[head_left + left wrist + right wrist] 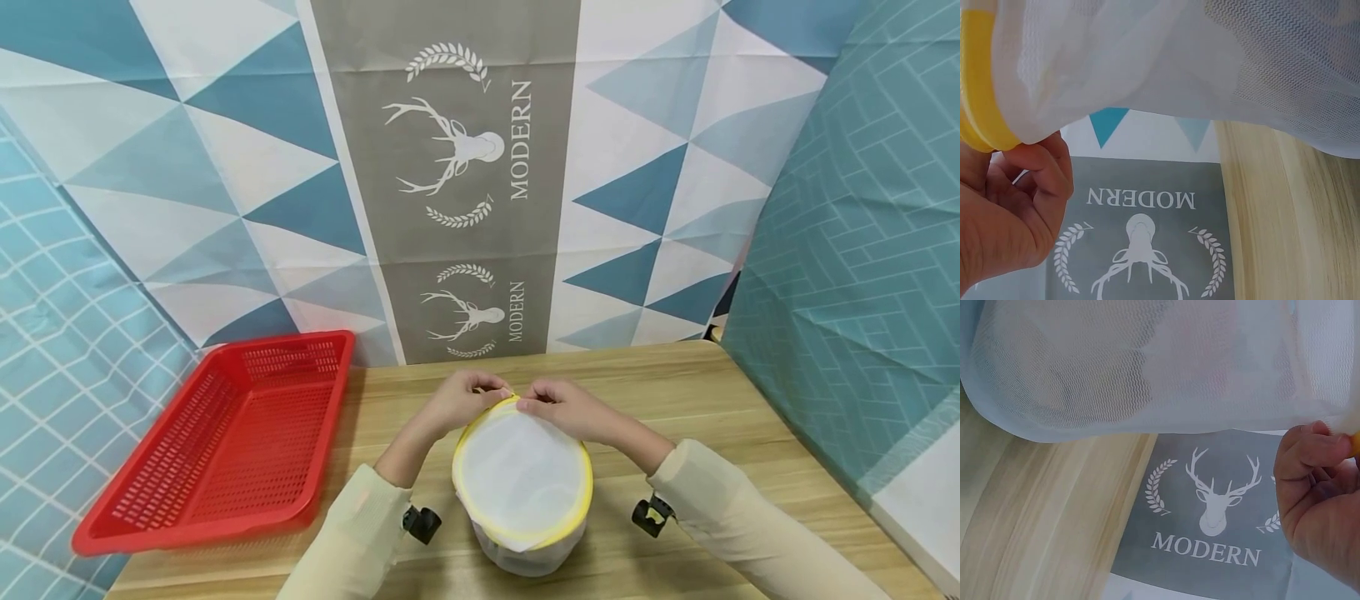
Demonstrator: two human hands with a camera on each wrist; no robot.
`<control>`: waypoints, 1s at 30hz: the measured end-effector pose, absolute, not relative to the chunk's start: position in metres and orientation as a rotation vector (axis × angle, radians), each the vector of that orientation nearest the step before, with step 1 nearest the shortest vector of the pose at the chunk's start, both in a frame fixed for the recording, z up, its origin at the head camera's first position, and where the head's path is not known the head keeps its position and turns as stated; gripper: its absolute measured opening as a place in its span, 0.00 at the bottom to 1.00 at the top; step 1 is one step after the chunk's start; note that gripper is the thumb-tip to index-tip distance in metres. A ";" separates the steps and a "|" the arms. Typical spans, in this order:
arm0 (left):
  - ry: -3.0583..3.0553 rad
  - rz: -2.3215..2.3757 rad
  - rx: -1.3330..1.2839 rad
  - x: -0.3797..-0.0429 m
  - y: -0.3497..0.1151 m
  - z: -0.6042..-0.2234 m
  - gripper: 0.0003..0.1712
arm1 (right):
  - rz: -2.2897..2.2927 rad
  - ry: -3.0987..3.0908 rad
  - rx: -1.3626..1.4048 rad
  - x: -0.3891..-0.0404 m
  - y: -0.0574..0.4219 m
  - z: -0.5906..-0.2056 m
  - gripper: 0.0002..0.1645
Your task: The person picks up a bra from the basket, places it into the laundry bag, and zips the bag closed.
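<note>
A white mesh laundry bag (521,471), round with a yellow-edged top, stands upright on the wooden table in the head view. At the far side of its yellow rim (588,479), my left hand (467,400) pinches the edge between thumb and fingers. Close beside it, my right hand (566,408) pinches a small yellow piece at the same rim; whether that is a zipper pull cannot be told. The right wrist view shows vague darker and pinkish patches through the mesh side (1210,369), too blurred to name.
To the left, a red perforated plastic basket (255,450) sits at the table's edge. A patterned cloth (457,208) hangs behind the wooden table (660,383), and teal cloth (840,275) borders it on the right.
</note>
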State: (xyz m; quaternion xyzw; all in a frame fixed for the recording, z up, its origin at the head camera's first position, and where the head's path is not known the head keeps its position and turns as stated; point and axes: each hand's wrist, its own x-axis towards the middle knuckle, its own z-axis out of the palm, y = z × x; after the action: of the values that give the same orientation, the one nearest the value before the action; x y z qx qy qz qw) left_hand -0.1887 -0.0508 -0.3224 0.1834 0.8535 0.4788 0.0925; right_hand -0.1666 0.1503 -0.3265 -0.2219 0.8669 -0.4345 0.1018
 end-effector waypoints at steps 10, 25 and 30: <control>2.519 1.432 0.513 -0.188 -0.057 -0.324 0.09 | -1.309 2.556 -0.664 -0.164 0.152 -0.328 0.16; 2.499 1.417 0.521 -0.192 -0.057 -0.326 0.10 | -1.228 2.600 -0.684 -0.176 0.150 -0.327 0.16; 2.516 1.400 0.539 -0.193 -0.055 -0.326 0.10 | -1.226 2.602 -0.733 -0.178 0.147 -0.328 0.16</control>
State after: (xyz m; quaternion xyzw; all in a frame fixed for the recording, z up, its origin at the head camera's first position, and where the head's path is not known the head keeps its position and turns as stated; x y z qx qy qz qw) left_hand -0.1932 -0.0553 -0.3262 0.1828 0.8542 0.4751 0.1058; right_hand -0.1782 0.1473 -0.3275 -0.2461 0.8733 -0.4115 0.0866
